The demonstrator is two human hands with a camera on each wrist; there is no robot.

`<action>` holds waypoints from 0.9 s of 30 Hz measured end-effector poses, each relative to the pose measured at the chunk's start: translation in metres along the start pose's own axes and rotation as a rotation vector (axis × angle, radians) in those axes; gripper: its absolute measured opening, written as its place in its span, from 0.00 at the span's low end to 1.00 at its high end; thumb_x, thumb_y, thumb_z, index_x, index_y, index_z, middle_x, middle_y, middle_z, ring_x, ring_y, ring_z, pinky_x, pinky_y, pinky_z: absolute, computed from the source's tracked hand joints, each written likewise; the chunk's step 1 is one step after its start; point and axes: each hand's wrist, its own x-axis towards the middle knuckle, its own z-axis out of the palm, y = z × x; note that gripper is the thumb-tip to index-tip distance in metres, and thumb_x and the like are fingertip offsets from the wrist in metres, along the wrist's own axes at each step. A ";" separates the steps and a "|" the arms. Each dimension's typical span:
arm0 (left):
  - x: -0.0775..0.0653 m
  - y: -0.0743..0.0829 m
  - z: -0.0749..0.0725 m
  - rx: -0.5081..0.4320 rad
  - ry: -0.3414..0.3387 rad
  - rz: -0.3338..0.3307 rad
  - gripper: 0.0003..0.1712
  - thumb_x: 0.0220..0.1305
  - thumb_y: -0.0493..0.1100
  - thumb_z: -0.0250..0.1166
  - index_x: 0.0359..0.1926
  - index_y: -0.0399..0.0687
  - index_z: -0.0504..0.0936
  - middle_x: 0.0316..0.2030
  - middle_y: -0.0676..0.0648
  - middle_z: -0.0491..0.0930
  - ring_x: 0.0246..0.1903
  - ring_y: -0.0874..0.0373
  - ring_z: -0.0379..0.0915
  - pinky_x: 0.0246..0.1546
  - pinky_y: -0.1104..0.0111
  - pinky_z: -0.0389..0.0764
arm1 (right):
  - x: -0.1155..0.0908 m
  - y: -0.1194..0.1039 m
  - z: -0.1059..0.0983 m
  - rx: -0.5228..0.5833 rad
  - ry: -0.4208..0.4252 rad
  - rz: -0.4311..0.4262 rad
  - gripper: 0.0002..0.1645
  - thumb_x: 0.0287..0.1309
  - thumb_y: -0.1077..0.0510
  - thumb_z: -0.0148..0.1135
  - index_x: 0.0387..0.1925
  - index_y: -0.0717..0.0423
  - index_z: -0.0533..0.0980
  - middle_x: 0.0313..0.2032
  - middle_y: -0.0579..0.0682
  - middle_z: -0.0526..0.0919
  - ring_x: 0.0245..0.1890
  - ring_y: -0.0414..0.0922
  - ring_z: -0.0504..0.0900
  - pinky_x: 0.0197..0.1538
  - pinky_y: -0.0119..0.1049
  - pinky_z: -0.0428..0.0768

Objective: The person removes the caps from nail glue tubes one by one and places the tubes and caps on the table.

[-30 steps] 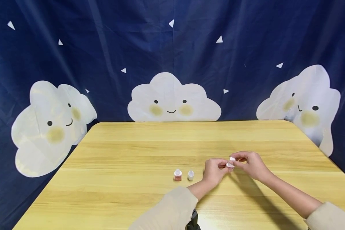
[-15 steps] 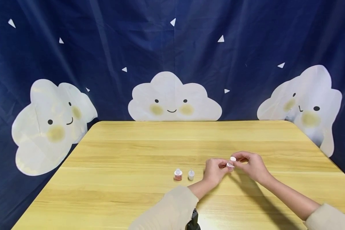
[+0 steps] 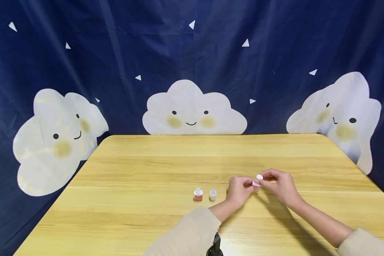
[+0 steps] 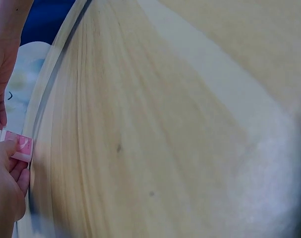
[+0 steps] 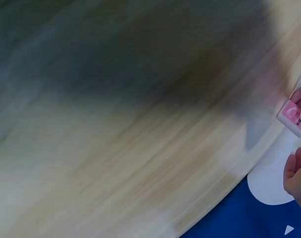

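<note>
My left hand (image 3: 238, 192) holds a small white container with a pink label (image 4: 20, 146), low over the table's right half. My right hand (image 3: 281, 185) meets it from the other side and pinches a white round lid-like piece (image 3: 259, 176) at the container's top between thumb and finger. Fingers hide much of both parts. To the left of my left hand stands a small bottle with a reddish label (image 3: 198, 195) and a pale top. Beside that bottle is a small white cap (image 3: 213, 195) with a thin tip pointing up.
The wooden table (image 3: 131, 177) reaches back to a dark blue curtain (image 3: 192, 46) with white clouds. A black device (image 3: 215, 245) sits under the left sleeve (image 3: 187, 233) at the front edge of the view.
The white round piece by my right fingertips has tipped up slightly and shows more of its face. Both hands stay in nearly the same place; the bottle and cap are unmoved.
</note>
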 end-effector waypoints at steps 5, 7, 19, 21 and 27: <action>0.000 0.000 0.000 -0.002 0.009 -0.005 0.07 0.49 0.33 0.70 0.33 0.38 0.86 0.31 0.44 0.86 0.30 0.65 0.83 0.31 0.87 0.77 | 0.000 -0.001 0.001 -0.010 0.020 -0.003 0.06 0.40 0.68 0.72 0.24 0.61 0.81 0.23 0.53 0.85 0.25 0.23 0.75 0.26 0.22 0.77; 0.000 0.000 0.000 -0.004 0.012 -0.006 0.07 0.49 0.33 0.70 0.33 0.38 0.86 0.30 0.44 0.86 0.30 0.64 0.83 0.31 0.87 0.77 | 0.000 -0.001 0.001 -0.016 0.028 -0.007 0.06 0.40 0.68 0.72 0.24 0.61 0.81 0.23 0.54 0.85 0.25 0.23 0.75 0.26 0.21 0.76; 0.002 0.000 0.000 0.048 0.021 0.004 0.07 0.49 0.33 0.70 0.33 0.39 0.86 0.30 0.46 0.86 0.31 0.65 0.83 0.32 0.87 0.77 | 0.001 -0.002 0.001 -0.041 0.036 -0.020 0.04 0.40 0.68 0.71 0.23 0.62 0.82 0.22 0.54 0.85 0.25 0.22 0.74 0.25 0.19 0.75; 0.001 0.001 -0.001 0.055 0.018 -0.005 0.07 0.49 0.33 0.70 0.33 0.39 0.86 0.30 0.46 0.86 0.31 0.65 0.83 0.32 0.87 0.77 | 0.001 -0.003 0.000 -0.039 0.030 -0.018 0.04 0.41 0.68 0.71 0.24 0.62 0.82 0.22 0.54 0.85 0.25 0.22 0.74 0.25 0.19 0.75; 0.000 0.002 -0.001 0.079 -0.001 -0.026 0.07 0.49 0.35 0.70 0.33 0.41 0.86 0.31 0.48 0.86 0.30 0.67 0.82 0.31 0.87 0.76 | 0.001 -0.003 -0.001 -0.040 0.010 -0.020 0.04 0.41 0.69 0.71 0.24 0.63 0.82 0.23 0.55 0.86 0.25 0.23 0.74 0.23 0.20 0.75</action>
